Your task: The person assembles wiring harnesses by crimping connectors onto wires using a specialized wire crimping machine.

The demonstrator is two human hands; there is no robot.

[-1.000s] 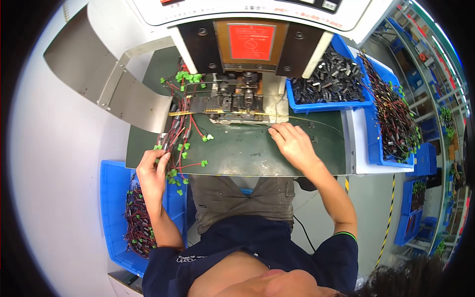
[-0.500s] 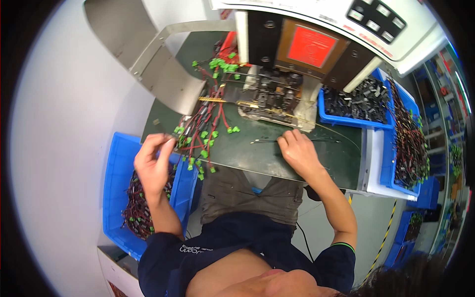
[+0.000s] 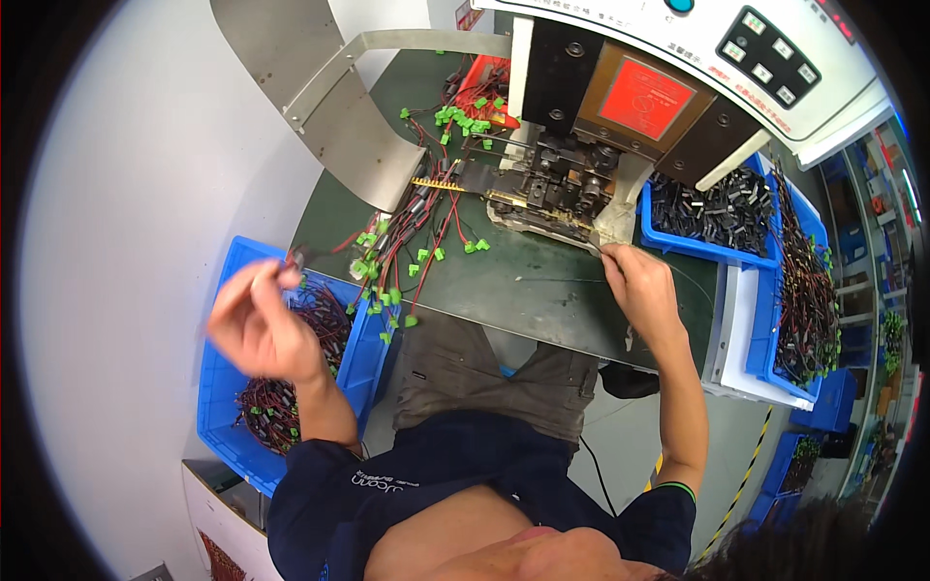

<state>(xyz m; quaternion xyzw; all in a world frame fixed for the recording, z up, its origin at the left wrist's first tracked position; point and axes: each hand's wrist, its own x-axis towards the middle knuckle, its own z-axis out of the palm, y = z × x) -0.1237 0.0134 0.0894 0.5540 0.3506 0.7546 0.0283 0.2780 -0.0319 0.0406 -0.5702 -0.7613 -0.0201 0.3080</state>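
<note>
By a white wall (image 3: pixel 126 252), the left hand (image 3: pixel 263 324) pinches a wire (image 3: pixel 297 258); over the green table (image 3: pixel 475 295), the right hand (image 3: pixel 641 289) reaches, its hold unclear.

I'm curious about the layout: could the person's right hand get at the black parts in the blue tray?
Probably yes: the right hand is close, and the black parts lie exposed toward the near side of the open-topped blue tray.
</note>
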